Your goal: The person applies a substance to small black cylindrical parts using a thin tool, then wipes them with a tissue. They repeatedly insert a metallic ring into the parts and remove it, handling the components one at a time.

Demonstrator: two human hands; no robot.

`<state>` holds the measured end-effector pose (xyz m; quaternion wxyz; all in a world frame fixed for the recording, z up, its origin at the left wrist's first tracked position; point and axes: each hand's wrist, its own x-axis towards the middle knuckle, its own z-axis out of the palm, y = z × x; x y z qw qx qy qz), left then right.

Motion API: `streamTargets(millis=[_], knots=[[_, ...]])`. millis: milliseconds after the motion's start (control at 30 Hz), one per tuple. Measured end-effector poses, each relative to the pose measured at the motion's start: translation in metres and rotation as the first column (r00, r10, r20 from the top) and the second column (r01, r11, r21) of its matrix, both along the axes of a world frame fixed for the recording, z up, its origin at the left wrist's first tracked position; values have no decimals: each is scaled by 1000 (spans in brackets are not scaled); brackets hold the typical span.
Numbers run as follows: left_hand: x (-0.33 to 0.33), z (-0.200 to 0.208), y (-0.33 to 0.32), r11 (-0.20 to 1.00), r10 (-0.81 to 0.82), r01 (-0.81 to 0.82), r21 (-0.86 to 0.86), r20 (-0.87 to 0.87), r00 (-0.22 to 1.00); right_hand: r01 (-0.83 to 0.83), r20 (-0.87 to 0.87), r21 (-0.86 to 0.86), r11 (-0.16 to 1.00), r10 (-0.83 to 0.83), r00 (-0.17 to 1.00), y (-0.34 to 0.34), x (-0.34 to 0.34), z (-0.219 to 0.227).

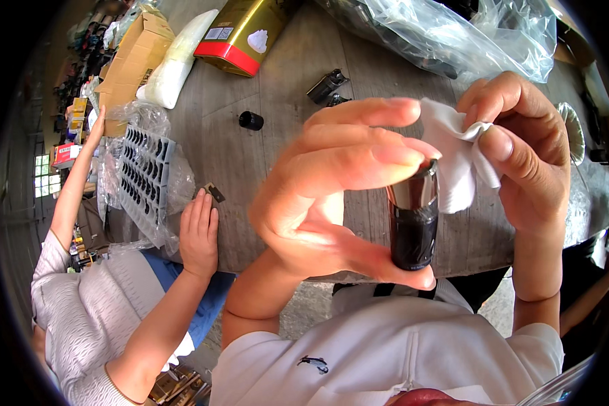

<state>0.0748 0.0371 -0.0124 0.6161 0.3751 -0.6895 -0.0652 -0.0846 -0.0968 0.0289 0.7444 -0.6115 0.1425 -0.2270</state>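
Note:
My left hand [311, 183] grips a small glossy black cylinder [414, 233] upright, with the thumb under its base and fingertips at its shiny, reflective top. Pinched between the thumb and fingers of my right hand [531, 145] is a crumpled white cloth [453, 159]. The cloth hangs right beside the cylinder's upper end; whether they touch I cannot tell. Beyond my left hand, a short black cylinder [251, 120] and a shiny black piece [327, 86] lie on the grey wooden table [230, 162]. Another dark piece is partly hidden behind my fingers.
A gold and red tin [240, 40] stands at the far side, near a clear plastic bag [446, 40] of dark items. On the left, a co-worker's hand [199, 233] rests by a tray [144, 179] of curved black pieces, with a cardboard box [137, 61] beyond.

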Motion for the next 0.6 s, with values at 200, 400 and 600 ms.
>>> streamTargets(millis=[200, 400, 600], knots=[[6, -9, -9, 988, -152, 146, -58, -133, 979, -48, 62, 24, 999, 46, 997, -5, 0, -3], [0, -2, 7, 990, -65, 101, 94, -331, 942, -91, 47, 30, 995, 89, 995, -8, 1, -2], [0, -5, 2, 995, -67, 89, 43, -372, 926, -135, 34, 50, 990, 134, 990, -5, 3, -2]])
